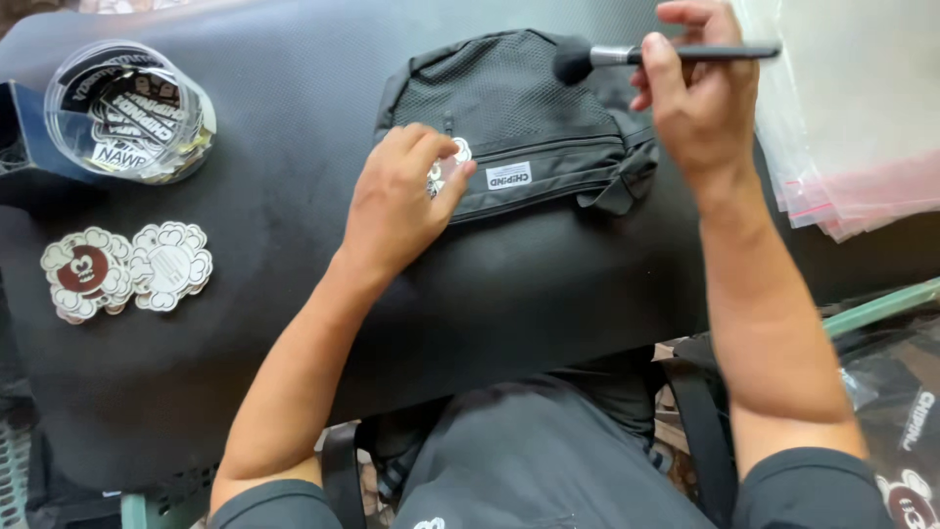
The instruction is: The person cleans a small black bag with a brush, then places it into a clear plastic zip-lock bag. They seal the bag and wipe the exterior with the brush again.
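Black pouch (519,127) lies mid-table — left hand (401,201) pinches a round charm (460,150) on it, right hand (700,93) grips brush (627,56) above. Charm prob. shifts if pinch slackens.

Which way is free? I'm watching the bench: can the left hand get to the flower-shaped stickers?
Probably yes: the left hand rests on the black bag, and only bare mat lies between it and the flower-shaped stickers.
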